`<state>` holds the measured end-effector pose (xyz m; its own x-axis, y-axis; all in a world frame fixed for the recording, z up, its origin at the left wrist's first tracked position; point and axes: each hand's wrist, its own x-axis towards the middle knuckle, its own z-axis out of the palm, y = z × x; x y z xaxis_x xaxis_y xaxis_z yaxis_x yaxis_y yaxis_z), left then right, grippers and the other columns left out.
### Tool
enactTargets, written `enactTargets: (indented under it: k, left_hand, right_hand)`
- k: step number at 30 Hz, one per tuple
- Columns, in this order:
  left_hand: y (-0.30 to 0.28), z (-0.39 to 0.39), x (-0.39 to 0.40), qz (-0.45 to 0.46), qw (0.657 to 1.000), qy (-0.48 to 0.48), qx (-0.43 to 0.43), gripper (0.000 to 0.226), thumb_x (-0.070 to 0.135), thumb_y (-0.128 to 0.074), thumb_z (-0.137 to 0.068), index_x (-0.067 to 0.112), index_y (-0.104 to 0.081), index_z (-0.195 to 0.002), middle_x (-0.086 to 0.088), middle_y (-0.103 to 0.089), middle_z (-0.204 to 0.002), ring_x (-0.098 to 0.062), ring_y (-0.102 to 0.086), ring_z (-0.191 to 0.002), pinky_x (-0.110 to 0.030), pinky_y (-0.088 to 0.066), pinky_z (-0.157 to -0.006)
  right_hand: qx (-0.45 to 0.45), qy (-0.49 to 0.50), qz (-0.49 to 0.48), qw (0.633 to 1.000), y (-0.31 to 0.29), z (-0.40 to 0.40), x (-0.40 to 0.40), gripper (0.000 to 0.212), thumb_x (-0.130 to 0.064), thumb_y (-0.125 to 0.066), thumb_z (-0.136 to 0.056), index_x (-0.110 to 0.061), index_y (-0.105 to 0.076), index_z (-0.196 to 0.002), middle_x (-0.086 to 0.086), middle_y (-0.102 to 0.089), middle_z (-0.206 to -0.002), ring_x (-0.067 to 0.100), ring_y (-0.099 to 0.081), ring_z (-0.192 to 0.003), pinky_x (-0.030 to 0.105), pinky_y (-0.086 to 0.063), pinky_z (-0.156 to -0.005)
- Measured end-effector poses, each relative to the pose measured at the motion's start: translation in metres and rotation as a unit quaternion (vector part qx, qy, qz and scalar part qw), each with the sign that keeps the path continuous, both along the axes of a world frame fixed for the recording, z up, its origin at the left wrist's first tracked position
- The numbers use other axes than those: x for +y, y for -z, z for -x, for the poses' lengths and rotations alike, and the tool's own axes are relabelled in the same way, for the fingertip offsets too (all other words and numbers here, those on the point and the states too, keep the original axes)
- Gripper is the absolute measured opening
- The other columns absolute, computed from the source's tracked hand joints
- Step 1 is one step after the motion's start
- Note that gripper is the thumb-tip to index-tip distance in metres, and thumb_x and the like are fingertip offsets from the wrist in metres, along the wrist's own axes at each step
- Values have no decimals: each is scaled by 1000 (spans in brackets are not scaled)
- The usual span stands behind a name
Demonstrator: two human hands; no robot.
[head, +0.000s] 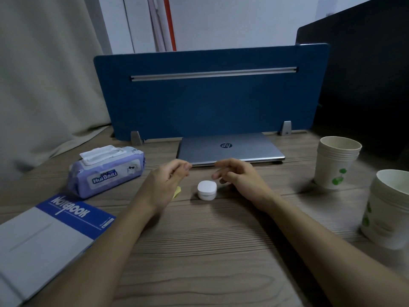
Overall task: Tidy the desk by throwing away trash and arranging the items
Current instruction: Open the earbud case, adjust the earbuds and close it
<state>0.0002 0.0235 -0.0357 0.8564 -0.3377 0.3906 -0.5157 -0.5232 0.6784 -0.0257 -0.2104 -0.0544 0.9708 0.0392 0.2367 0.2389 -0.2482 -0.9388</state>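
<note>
Both my hands hover over the middle of the wooden desk [199, 251]. My left hand [164, 182] is loosely curled and holds nothing. My right hand [238, 176] has its fingers apart and is also empty. Between them a small white round jar [207, 190] stands on the desk, just left of my right hand. A scrap of yellow paper [177, 191] peeks out from under my left hand. A closed silver laptop [230, 148] lies just beyond my fingertips.
A purple pack of wet wipes [108, 171] lies at the left, a blue and grey notebook [44, 235] at the near left. Two stacks of paper cups [336, 165] [387, 209] stand at the right. A blue divider panel [210, 96] closes the desk's back edge.
</note>
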Motion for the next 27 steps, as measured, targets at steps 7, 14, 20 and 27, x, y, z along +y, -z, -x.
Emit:
enactTargets:
  k: [7, 14, 20, 27]
  left_hand:
    - [2, 9, 37, -30, 997, -72, -18, 36, 54, -40, -100, 33, -66, -114, 17, -65, -106, 6, -55, -97, -22, -41, -71]
    - [9, 36, 61, -97, 991, -91, -33, 27, 42, -50, -99, 31, -60, -121, 5, -60, -122, -11, -54, -108, -28, -47, -80]
    - [13, 49, 67, -171, 972, -157, 10, 71, 60, -62, -85, 30, -38, -145, 0, -43, -150, -21, -40, -135, -42, -39, -108]
    - [17, 46, 61, -199, 964, -171, 40, 91, 69, -66, -74, 30, -28, -147, -2, -43, -150, -25, -39, -136, -46, -39, -107]
  right_hand:
    - [12, -41, 71, 997, 3, 12, 7, 44, -36, -73, -84, -28, -57, -125, -4, -64, -114, 9, -64, -101, 29, -50, -94]
    - [6, -17, 169, 985, 2, 21, 22, 57, -40, -78, -77, -33, -53, -127, -12, -57, -116, 4, -59, -99, 26, -49, -88]
    - [-16, -22, 188, 982, 6, 22, 48, 58, -44, -77, -74, -34, -55, -126, -14, -59, -116, 1, -60, -97, 26, -50, -87]
    - [-37, 5, 200, 979, 7, 25, 51, 48, -42, -76, -74, -39, -55, -118, -16, -60, -113, 0, -61, -93, 24, -51, -81]
